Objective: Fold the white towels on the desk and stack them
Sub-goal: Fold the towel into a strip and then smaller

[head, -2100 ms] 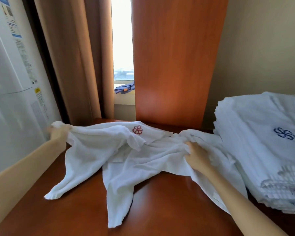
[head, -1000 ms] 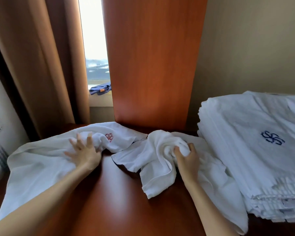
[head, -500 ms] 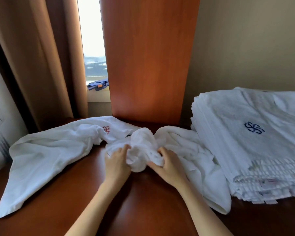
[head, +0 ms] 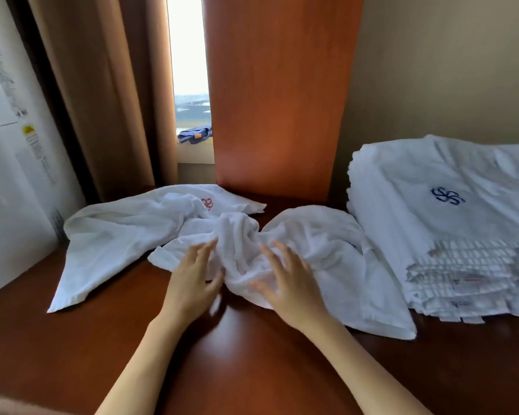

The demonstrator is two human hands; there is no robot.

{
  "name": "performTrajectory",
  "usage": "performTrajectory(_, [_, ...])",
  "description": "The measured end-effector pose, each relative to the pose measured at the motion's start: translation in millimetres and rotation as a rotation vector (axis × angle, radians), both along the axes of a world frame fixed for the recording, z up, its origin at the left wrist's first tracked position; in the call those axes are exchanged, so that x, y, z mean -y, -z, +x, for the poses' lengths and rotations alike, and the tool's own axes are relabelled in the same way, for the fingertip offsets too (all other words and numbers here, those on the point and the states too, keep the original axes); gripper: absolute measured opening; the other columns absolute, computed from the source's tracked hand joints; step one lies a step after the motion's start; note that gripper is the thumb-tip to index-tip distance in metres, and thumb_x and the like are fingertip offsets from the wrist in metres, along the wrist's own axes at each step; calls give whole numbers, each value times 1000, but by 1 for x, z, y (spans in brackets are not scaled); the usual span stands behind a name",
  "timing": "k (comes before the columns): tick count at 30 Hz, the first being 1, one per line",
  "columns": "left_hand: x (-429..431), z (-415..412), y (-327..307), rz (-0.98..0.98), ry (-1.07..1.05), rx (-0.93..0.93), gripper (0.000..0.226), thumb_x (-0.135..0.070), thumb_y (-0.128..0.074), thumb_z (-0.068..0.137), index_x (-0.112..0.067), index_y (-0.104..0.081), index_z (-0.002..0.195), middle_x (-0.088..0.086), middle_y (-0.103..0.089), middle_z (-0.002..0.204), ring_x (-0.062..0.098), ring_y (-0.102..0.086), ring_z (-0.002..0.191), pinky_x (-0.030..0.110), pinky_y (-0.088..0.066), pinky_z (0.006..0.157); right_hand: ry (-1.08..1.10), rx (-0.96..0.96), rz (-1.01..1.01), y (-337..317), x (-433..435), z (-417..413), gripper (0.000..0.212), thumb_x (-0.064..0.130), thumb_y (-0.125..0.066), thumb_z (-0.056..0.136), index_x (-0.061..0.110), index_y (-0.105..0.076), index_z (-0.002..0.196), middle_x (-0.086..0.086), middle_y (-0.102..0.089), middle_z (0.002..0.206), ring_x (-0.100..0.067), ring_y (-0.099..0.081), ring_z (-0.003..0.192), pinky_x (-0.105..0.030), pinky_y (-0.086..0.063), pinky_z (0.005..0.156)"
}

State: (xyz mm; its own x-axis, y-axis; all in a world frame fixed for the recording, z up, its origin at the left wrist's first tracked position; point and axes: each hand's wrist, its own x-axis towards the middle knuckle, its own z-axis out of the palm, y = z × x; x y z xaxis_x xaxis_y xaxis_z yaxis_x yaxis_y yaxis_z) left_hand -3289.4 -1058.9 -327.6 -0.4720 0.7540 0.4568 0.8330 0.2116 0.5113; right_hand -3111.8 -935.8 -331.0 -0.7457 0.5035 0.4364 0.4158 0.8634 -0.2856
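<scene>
While the left hand [head: 192, 280] and the right hand [head: 292, 284] lie side by side on the crumpled white terry towel [head: 318, 244], their fingers are spread and nearly straight. Neither hand grips the cloth, though blur softens the thumbs. This towel sits bunched in the middle of the glossy reddish-brown wooden desk [head: 72, 354]. Touching its left side lies a second loose white towel with a red embroidered emblem [head: 117, 235], reaching toward the white labelled appliance [head: 12, 190]. On the right of the desk stands a tall stack of folded white towels [head: 426, 229], with a dark blue emblem on the top one. The crumpled towel ends just beside it. Behind are a brown curtain [head: 102, 100], an upright wooden panel [head: 282, 100] and a blue cloth on the windowsill [head: 194, 135].
</scene>
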Motion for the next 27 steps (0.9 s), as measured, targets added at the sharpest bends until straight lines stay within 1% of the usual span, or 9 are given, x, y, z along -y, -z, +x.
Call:
performTrajectory(2, [0, -2, 2, -111, -93, -37, 47, -27, -61, 89, -20, -51, 134, 4, -54, 120, 25, -56, 109, 37, -44, 87, 178, 47, 11, 1, -10, 10, 65, 60, -38, 95, 24, -30, 148, -1, -35, 143, -19, -43, 128, -36, -41, 101])
performTrajectory(5, [6, 1, -7, -118, -181, -39, 29, -19, -65, 80, -18, -59, 108, 4, -55, 95, 28, -55, 93, 39, -42, 75, 335, 101, -36, 3, -13, 23, 64, 61, -32, 96, 22, -30, 146, -4, -33, 140, -21, -45, 125, -38, -48, 91])
performTrajectory(9, [30, 6, -6, -110, -228, -48, 18, -7, -60, 74, -17, -56, 89, 4, -51, 80, 28, -52, 81, 35, -36, 67, 562, 271, -62, 2, -16, 58, 72, 63, -28, 96, 21, -15, 153, -14, -20, 155, -30, -25, 141, -45, -37, 103])
performTrajectory(12, [55, 4, -5, -102, -289, -42, 18, -3, -55, 78, -15, -56, 92, 7, -50, 85, 28, -51, 84, 35, -37, 63, 539, 371, 4, 0, -16, 86, 65, 63, -26, 97, 20, -33, 146, -8, -42, 143, -23, -41, 129, -34, -37, 100])
performTrajectory(15, [74, 6, -8, -128, -377, -75, 20, -2, -51, 83, -12, -57, 99, 12, -49, 91, 33, -50, 90, 38, -37, 64, 479, 272, 50, -4, 0, 102, 54, 59, -31, 97, 18, -52, 125, 0, -55, 118, -18, -54, 107, -28, -46, 76])
performTrajectory(20, [103, 19, -8, -231, -416, -145, 24, 2, -49, 83, -11, -57, 102, 10, -44, 90, 34, -48, 94, 39, -37, 66, 500, 254, 79, 3, 44, 134, 55, 66, -28, 95, 22, -57, 111, 4, -65, 98, -17, -64, 87, -29, -36, 58])
performTrajectory(23, [127, 23, -11, -300, -387, -155, 35, 2, -49, 82, -14, -55, 112, 12, -47, 97, 34, -49, 99, 41, -41, 70, 575, 252, -35, -1, 50, 166, 65, 72, -28, 90, 20, -60, 114, 1, -68, 98, -20, -63, 87, -29, -38, 61])
performTrajectory(25, [144, 31, -15, -289, -336, -157, 51, 1, -51, 78, -15, -49, 127, 15, -56, 107, 35, -54, 100, 43, -45, 76, 604, 260, -182, -11, 48, 186, 65, 74, -31, 89, 26, -61, 122, -2, -66, 116, -25, -60, 106, -30, -41, 76])
performTrajectory(27, [163, 41, -16, -262, -244, -185, 64, -2, -56, 75, -18, -45, 136, 12, -63, 102, 33, -59, 94, 40, -47, 75, 635, 354, -243, -24, 49, 195, 61, 72, -35, 90, 28, -58, 125, 0, -62, 123, -25, -57, 114, -30, -37, 79])
